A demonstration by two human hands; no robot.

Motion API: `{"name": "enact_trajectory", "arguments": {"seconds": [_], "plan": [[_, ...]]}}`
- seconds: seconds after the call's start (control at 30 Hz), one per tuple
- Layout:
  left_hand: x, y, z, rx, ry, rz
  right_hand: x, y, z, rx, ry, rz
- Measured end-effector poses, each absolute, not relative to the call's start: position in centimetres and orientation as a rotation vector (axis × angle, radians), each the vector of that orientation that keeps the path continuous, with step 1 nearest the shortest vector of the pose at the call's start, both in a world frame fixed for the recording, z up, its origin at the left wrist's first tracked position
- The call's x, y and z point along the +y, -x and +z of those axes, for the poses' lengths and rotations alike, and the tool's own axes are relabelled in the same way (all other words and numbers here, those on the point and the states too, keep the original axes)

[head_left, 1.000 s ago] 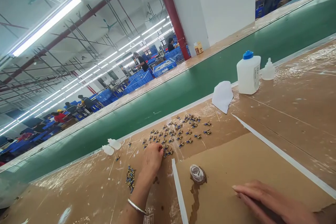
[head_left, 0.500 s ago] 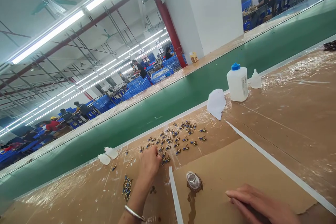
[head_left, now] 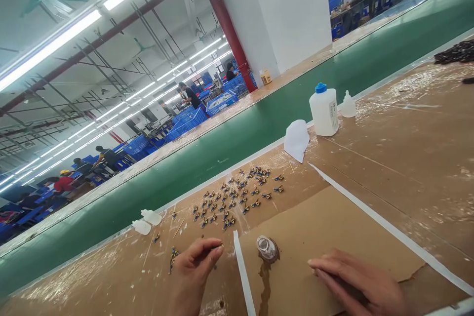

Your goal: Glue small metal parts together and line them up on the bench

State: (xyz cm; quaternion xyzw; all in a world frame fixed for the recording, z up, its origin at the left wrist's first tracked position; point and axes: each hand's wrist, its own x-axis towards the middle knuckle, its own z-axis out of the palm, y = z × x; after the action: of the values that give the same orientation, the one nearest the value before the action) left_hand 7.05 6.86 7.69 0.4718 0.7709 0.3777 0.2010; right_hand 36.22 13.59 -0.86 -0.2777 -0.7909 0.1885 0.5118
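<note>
My left hand [head_left: 192,269] is low on the brown taped table, thumb and fingers pinched around something small that I cannot make out. Just beyond it lie several small blue and gold parts [head_left: 233,195], scattered over the cardboard, and a smaller cluster of the same parts [head_left: 172,258] sits left of the hand. My right hand [head_left: 361,284] rests flat on a cardboard sheet [head_left: 326,227], fingers stretched out and together, holding nothing. A small round glue pot [head_left: 267,248] with a brown stain stands between the two hands.
A white bottle with a blue cap [head_left: 324,110], a small dropper bottle [head_left: 348,105] and a white paper piece [head_left: 296,139] stand near the green conveyor belt [head_left: 237,140]. Two white caps [head_left: 146,222] lie at the left. Other workers and blue crates are beyond the belt.
My left hand has pulled back from the scattered parts toward me, its fingers pinched. The view has shifted right and down a little; my right hand stays flat on the cardboard.
</note>
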Motion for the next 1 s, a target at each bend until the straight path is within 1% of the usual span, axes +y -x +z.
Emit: {"name": "enact_trajectory", "arguments": {"seconds": [0.23,0.43,0.57,1.0], "plan": [[6.9,-10.4,8.0,1.991,-1.339,1.116,13.4,-36.1,-0.5,-1.843,0.597,0.624],[8.0,-10.3,7.7,1.986,-1.541,0.86,13.2,-36.0,-0.4,-1.817,0.58,0.703],[8.9,-10.7,7.6,2.077,-1.55,0.796,13.1,-36.2,0.0,-1.809,0.598,0.715],[10.6,-12.6,9.0,2.126,-1.905,0.507,13.2,-36.4,0.3,-1.776,0.628,0.752]]}}
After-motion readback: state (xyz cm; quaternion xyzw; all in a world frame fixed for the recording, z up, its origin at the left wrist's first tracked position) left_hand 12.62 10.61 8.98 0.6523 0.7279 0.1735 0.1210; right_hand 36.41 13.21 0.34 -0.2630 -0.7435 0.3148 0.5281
